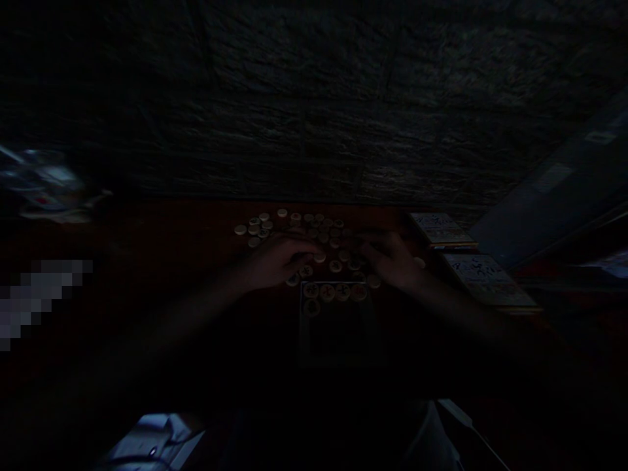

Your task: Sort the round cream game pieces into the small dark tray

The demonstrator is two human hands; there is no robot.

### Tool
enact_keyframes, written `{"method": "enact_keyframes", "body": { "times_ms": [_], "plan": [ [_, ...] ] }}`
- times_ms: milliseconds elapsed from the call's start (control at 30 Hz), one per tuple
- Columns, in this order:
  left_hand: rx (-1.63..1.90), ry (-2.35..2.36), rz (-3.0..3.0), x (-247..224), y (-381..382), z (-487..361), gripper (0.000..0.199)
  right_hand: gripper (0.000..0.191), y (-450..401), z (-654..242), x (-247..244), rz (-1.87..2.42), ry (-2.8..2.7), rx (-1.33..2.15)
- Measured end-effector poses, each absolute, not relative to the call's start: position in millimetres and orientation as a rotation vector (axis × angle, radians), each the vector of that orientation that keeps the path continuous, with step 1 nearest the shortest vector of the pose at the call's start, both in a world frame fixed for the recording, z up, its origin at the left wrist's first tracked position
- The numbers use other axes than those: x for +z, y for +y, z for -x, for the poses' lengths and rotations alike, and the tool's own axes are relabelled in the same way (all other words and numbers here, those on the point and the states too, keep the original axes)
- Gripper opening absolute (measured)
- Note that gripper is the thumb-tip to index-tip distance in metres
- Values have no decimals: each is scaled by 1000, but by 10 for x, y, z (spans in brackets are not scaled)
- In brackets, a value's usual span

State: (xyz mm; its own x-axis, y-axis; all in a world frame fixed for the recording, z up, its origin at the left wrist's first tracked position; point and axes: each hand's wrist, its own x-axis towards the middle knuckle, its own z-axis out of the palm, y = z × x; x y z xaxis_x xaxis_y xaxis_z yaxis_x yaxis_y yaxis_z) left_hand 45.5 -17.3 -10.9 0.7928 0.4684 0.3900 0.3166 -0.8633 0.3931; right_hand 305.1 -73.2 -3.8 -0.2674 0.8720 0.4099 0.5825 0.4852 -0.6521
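Observation:
The scene is very dark. My left hand (284, 258) is closed, thumb and forefinger pinched at a pale round Chinese chess piece (319, 258). To its right, my right hand (390, 258) has its fingers curled down over the loose pieces; shadow hides what is between them. Another chess piece (354, 263) lies just under its fingertips. In front of me is an open shallow box (303, 333), with a row of pieces along its far edge and one piece (311, 307) below the row at the left. Several loose chess pieces (254, 229) are scattered beyond my hands.
Two flat printed boxes (436, 229) (490, 281) lie on the right side of the reddish table (186, 229). A stone-patterned wall (304, 131) rises behind it. A blurred clear plastic item (49, 183) is at the far left. Beside my lap is a pale object with a cable (152, 438).

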Motion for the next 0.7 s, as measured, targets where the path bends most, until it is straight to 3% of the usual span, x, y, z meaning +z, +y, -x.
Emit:
{"method": "enact_keyframes", "body": {
  "times_ms": [200,367,700],
  "plan": [
    [710,562,-2695,-129,-154,-452,20,27,-712,-3052,-85,1188,-1955,512],
    [640,491,-2714,-127,-168,-477,28,28,-712,-3039,-78,1184,-1943,468],
    [667,483,-2685,-128,-208,-518,17,28,-702,-3043,-85,1208,-1934,477]
  ]
}}
